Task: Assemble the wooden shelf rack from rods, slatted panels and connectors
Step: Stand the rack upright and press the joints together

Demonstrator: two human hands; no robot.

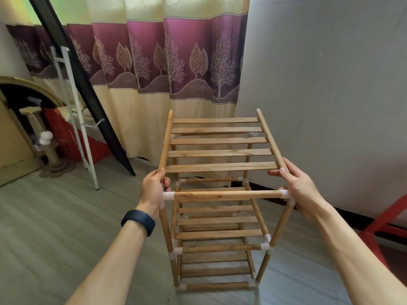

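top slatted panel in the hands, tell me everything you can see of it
The light wooden slatted panel has five flat slats across two round side rods, far ends bare. It is held over the open top of the wooden rack frame, not plugged into the white plastic connectors. The left hand and right hand grip the rods' near ends.

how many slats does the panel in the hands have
5 on the held panel: farthest slat, second slat, middle slat, fourth slat, nearest slat. None appears hidden.

Open floor (55,216) left of rack (226,195); wall (330,95) near on right, curtain (176,62) behind.
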